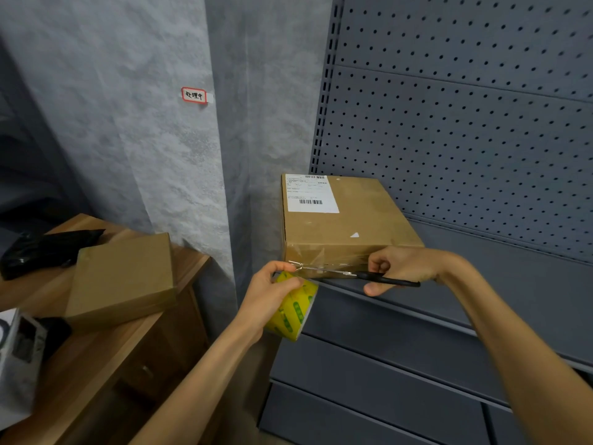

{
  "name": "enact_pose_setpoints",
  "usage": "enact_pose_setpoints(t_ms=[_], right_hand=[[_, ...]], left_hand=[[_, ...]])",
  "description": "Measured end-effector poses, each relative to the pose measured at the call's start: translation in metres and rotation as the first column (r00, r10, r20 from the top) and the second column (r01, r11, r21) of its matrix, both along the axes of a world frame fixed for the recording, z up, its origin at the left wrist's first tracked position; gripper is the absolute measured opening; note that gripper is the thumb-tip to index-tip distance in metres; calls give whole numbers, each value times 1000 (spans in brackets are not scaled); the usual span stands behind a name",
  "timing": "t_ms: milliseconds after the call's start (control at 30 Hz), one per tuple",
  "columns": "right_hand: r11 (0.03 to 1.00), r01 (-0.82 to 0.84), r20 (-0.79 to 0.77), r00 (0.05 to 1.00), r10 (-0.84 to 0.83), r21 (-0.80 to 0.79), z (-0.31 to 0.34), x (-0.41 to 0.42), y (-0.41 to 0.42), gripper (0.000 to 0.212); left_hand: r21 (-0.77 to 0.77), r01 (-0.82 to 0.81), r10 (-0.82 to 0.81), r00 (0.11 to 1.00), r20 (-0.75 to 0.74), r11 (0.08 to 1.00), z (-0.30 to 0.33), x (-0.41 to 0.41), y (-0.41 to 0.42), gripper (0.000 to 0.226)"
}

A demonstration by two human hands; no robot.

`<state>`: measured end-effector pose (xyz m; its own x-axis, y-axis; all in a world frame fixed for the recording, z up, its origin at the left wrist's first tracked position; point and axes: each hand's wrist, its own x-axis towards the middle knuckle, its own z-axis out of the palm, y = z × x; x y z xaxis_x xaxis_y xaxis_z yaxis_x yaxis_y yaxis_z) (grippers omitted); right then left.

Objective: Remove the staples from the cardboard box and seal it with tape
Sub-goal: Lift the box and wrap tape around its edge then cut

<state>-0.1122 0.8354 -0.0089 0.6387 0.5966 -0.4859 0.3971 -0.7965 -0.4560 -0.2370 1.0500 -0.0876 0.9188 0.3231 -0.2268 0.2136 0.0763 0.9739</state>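
A brown cardboard box [346, 226] with a white shipping label lies on the grey metal shelf [513, 284]. Clear tape runs across its near side. My left hand [272, 290] grips a yellow tape roll [296, 308] just below the box's near left corner, and a strip of tape stretches from the roll to the box. My right hand [401, 268] holds black-handled scissors [353, 273] level along the box's near edge. Their blades point left and meet the tape strip beside my left thumb.
A wooden table [106, 354] stands at the left with a second brown box [123, 281], a black bag [41, 248] and a white carton [19, 364]. A grey perforated back panel [465, 123] rises behind the shelf. A red-framed label [193, 95] is stuck on the wall.
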Motion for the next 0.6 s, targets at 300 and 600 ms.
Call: enact_pose_setpoints(t_ms=[300, 600], right_hand=[[989, 44, -75, 997, -33, 138, -7, -6, 9, 33], [978, 67, -30, 998, -62, 200, -18, -2, 13, 36]], left_hand=[[17, 21, -21, 1000, -5, 1000, -1, -1, 1, 25], [25, 12, -12, 1000, -4, 1000, -3, 1, 0, 23]])
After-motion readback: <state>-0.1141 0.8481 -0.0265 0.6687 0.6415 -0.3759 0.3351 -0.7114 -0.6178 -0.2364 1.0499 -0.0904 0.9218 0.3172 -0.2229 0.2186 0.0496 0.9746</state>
